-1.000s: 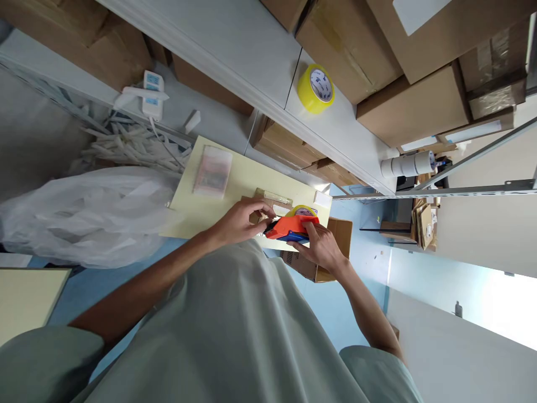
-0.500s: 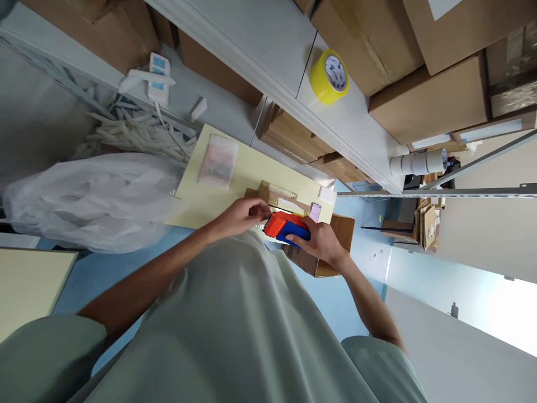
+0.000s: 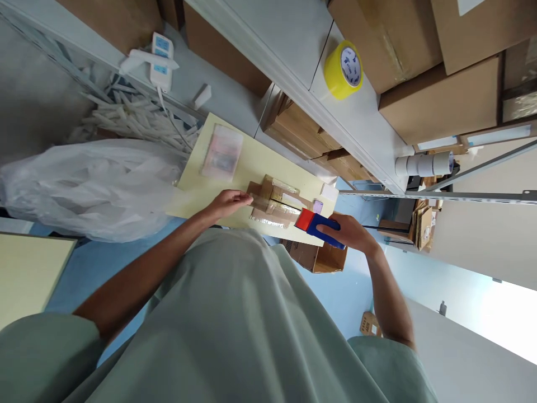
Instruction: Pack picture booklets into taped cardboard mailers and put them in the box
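Note:
In my right hand (image 3: 350, 230) is a red and blue tape dispenser (image 3: 319, 226), the fingers wrapped round its blue body. A clear strip of packing tape (image 3: 289, 207) runs from its red head leftward over a small cardboard box (image 3: 271, 187). My left hand (image 3: 230, 204) is closed in a pinch at the left end of the box, where the strip seems to end; the tape between the fingertips is hard to make out. The box lies on a pale yellow board (image 3: 195, 190), with shiny tape on its flaps.
On the board rest a plastic-wrapped packet (image 3: 222, 152) and a phone (image 3: 318, 206). A yellow tape roll (image 3: 343, 70) stands on the shelf (image 3: 289, 39) above. White plastic bags (image 3: 92, 187) lie left; an open carton (image 3: 329, 257) sits below the board's right end.
My right hand has moved right with the dispenser, away from my left hand, drawing tape out across the box. My left hand has shifted left, and the box now shows more fully.

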Tool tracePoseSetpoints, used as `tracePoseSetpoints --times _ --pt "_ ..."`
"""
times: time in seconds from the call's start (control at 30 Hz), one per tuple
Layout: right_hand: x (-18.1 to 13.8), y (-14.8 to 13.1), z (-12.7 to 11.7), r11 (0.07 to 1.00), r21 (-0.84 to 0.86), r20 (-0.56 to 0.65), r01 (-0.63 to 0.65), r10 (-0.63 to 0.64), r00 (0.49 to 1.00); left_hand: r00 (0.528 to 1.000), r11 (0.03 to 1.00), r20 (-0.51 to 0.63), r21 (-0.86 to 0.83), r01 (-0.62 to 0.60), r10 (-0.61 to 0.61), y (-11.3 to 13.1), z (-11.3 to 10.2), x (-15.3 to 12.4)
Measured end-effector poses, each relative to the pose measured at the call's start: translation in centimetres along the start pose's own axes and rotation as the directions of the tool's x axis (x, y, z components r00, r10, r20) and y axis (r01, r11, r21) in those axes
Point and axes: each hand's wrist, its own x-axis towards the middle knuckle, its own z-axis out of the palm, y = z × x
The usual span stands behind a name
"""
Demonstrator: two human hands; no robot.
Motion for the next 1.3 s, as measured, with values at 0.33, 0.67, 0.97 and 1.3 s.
tracePoseSetpoints --times 0.33,0.67,0.97,1.3 --pt "1.1 -3.5 -1.4 0.998 -0.058 -0.139 -0.014 0.006 0.990 1.000 0.998 -0.015 -0.065 0.012 -0.013 -3.5 3.2 4.7" --pt "2.9 -6.0 -0.4 0.987 -0.161 -0.172 0.022 -0.050 0.984 0.991 0.998 -0.119 -0.016 -0.069 0.066 -5.8 5.6 7.5" --pt "3.5 -6.5 0.2 0.976 -0.218 -0.190 0.031 -0.074 0.979 0.979 0.981 -0.169 0.174 -0.082 0.112 -5.6 6.5 7.1" --pt "3.2 -7.2 0.6 0.965 -0.256 -0.158 0.053 -0.096 0.983 0.968 0.981 -0.209 0.160 -0.106 0.139 -6.0 7.4 6.1"
